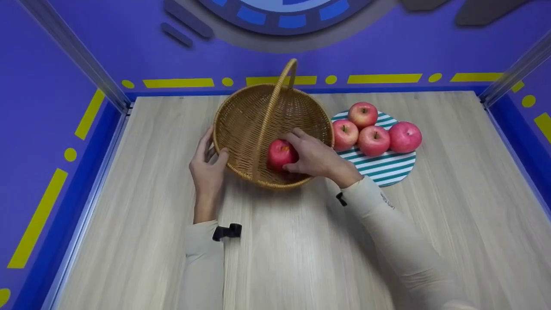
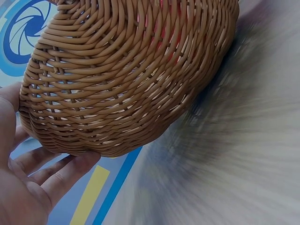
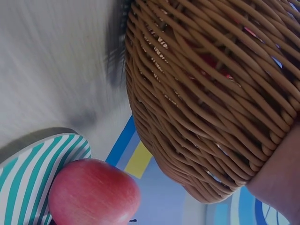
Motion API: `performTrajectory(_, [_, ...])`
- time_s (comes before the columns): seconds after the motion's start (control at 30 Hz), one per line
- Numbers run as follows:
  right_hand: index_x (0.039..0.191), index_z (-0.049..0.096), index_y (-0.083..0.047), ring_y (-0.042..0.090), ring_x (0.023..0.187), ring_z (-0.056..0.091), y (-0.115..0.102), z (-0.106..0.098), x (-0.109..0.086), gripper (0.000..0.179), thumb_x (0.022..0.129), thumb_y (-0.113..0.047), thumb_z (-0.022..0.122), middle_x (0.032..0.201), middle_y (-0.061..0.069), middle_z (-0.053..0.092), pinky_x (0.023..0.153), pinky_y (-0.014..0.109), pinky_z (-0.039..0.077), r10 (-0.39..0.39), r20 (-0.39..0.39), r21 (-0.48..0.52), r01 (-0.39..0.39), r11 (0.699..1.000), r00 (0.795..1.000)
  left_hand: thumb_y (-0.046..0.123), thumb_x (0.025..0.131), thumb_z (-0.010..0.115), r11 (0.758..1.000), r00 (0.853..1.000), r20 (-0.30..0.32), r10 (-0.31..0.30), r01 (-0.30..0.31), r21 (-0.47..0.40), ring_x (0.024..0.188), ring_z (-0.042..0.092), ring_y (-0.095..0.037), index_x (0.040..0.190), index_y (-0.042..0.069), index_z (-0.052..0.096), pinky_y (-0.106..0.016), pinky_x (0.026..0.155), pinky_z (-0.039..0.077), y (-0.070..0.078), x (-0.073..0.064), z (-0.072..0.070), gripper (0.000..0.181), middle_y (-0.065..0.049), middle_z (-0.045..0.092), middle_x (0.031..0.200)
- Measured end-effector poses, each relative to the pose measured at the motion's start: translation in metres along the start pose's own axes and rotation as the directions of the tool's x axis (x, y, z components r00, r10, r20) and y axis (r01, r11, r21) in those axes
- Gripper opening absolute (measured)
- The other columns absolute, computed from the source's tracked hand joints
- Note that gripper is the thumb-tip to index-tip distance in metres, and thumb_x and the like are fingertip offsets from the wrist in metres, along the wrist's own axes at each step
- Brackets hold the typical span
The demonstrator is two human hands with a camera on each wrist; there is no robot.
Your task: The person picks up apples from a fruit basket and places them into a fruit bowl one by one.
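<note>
A round wicker basket (image 1: 241,112) with an arched handle stands at the middle of the table. My left hand (image 1: 207,168) holds its left side, thumb at the rim and fingers along the outer wall; in the left wrist view the fingertips (image 2: 86,161) touch the weave. Inside the basket, right of the handle, my right hand (image 1: 316,155) grips a red apple (image 1: 280,155), fingers over its far side and thumb at the near side. From the right wrist camera the basket wall (image 3: 206,93) hides most of that hand, and red shows through the weave.
Right of the basket, several red apples (image 1: 374,140) sit on a round mat (image 1: 387,172) with green and white stripes. One apple (image 3: 93,192) shows close in the right wrist view. A blue panel (image 1: 172,64) with yellow marks stands behind the wooden table (image 1: 275,249).
</note>
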State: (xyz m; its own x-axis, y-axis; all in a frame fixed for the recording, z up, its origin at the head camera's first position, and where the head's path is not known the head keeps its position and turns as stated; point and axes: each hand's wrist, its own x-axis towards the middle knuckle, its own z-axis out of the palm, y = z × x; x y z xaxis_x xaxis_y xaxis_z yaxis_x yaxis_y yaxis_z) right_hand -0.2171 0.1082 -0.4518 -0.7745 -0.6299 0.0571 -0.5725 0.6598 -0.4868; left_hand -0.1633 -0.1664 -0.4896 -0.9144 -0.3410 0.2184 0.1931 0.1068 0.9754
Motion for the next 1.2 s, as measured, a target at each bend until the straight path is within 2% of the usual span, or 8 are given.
performTrajectory(0.23, [0.149, 0.056, -0.005, 0.031, 0.119, 0.060, 0.003, -0.003, -0.003, 0.071, 0.088, -0.024, 0.087, 0.137, 0.017, 0.055, 0.105, 0.047, 0.054, -0.071, -0.099, 0.072, 0.078, 0.994, 0.993, -0.003, 0.096, 0.064, 1.000, 1.000, 0.015, 0.019, -0.019, -0.002, 0.131, 0.060, -0.040, 0.155, 0.003, 0.054, -0.048, 0.107, 0.053, 0.024, -0.007, 0.001, 0.060, -0.017, 0.056, 0.154])
performTrajectory(0.33, [0.151, 0.054, -0.005, 0.030, 0.122, 0.059, 0.003, -0.005, -0.005, 0.073, 0.088, -0.024, 0.087, 0.138, 0.016, 0.055, 0.106, 0.048, 0.054, -0.082, -0.132, 0.096, 0.096, 0.991, 0.988, -0.004, 0.096, 0.064, 1.000, 1.000, 0.008, 0.028, -0.028, 0.001, 0.130, 0.060, -0.042, 0.155, 0.002, 0.054, -0.048, 0.109, 0.051, 0.024, -0.007, 0.002, 0.060, -0.019, 0.055, 0.153])
performTrajectory(0.57, [0.155, 0.051, -0.007, 0.028, 0.130, 0.055, -0.001, -0.012, -0.015, 0.077, 0.089, -0.024, 0.087, 0.146, 0.014, 0.052, 0.108, 0.048, 0.053, -0.047, -0.177, 0.122, 0.069, 0.990, 0.983, -0.003, 0.095, 0.063, 1.000, 1.000, -0.008, 0.011, -0.011, -0.012, 0.129, 0.062, -0.041, 0.155, 0.002, 0.053, -0.043, 0.109, 0.052, 0.026, -0.008, 0.001, 0.061, -0.021, 0.055, 0.153])
performTrajectory(0.67, [0.156, 0.051, -0.007, 0.028, 0.131, 0.055, -0.001, -0.017, -0.020, 0.077, 0.089, -0.022, 0.088, 0.147, 0.013, 0.052, 0.108, 0.048, 0.053, -0.048, -0.214, 0.139, 0.079, 0.987, 0.976, -0.003, 0.094, 0.063, 1.000, 1.000, -0.016, -0.001, 0.001, -0.022, 0.129, 0.061, -0.043, 0.154, 0.001, 0.054, -0.042, 0.107, 0.054, 0.022, -0.007, 0.000, 0.061, -0.022, 0.055, 0.153])
performTrajectory(0.8, [0.156, 0.051, -0.009, 0.026, 0.132, 0.055, -0.001, -0.022, -0.026, 0.077, 0.089, -0.021, 0.088, 0.147, 0.011, 0.053, 0.110, 0.046, 0.052, -0.045, -0.262, 0.155, 0.088, 0.984, 0.964, -0.005, 0.094, 0.064, 1.000, 1.000, -0.026, -0.016, 0.016, -0.019, 0.130, 0.060, -0.045, 0.155, 0.002, 0.053, -0.043, 0.103, 0.056, 0.006, -0.002, -0.001, 0.062, -0.023, 0.053, 0.154])
performTrajectory(0.93, [0.155, 0.052, -0.011, 0.025, 0.133, 0.054, -0.001, -0.027, -0.032, 0.076, 0.089, -0.024, 0.088, 0.148, 0.010, 0.053, 0.111, 0.047, 0.051, -0.036, -0.303, 0.148, 0.084, 0.985, 0.952, -0.003, 0.095, 0.065, 1.000, 0.999, -0.034, -0.016, 0.016, -0.017, 0.129, 0.062, -0.043, 0.156, 0.006, 0.054, -0.037, 0.098, 0.059, -0.008, 0.002, -0.002, 0.063, -0.019, 0.054, 0.154])
performTrajectory(1.2, [0.158, 0.049, -0.015, 0.022, 0.138, 0.049, -0.001, -0.037, -0.047, 0.080, 0.089, -0.022, 0.089, 0.153, 0.007, 0.050, 0.111, 0.048, 0.051, 0.008, -0.341, 0.144, 0.044, 0.989, 0.940, 0.005, 0.096, 0.067, 1.000, 0.999, -0.032, 0.007, -0.008, -0.012, 0.123, 0.067, -0.036, 0.154, 0.017, 0.058, -0.031, 0.088, 0.062, -0.012, 0.002, -0.004, 0.060, -0.010, 0.060, 0.150])
